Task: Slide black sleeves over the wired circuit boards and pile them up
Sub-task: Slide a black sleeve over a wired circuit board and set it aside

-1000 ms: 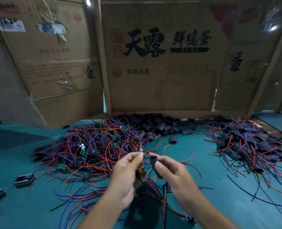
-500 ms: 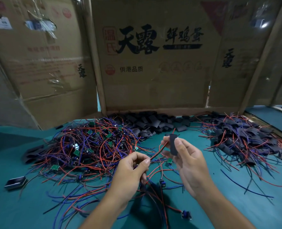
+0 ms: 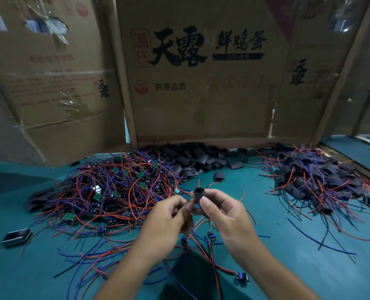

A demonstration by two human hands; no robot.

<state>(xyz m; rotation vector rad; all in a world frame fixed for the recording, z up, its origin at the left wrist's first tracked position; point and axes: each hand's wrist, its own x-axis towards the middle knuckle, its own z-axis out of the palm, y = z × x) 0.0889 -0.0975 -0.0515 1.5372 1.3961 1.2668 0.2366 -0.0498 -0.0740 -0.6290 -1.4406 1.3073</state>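
Fingers of right hand (image 3: 227, 215) pinch black sleeve (image 3: 199, 197); left hand (image 3: 169, 219) fingers curl beside it, contents hidden.

On the counter (image 3: 288, 267), the tangle of wired circuit boards (image 3: 114, 191) lies to the left, the pile of sleeved boards (image 3: 316, 176) to the right, and the heap of loose sleeves (image 3: 201, 159) between them at the back, against the cardboard wall (image 3: 201, 94). Both hands meet near the front centre, the left hand (image 3: 166, 221) beside the right hand (image 3: 225, 215), which holds a sleeve (image 3: 198, 194) above the counter. A small tray (image 3: 17, 236) sits at the far left edge.
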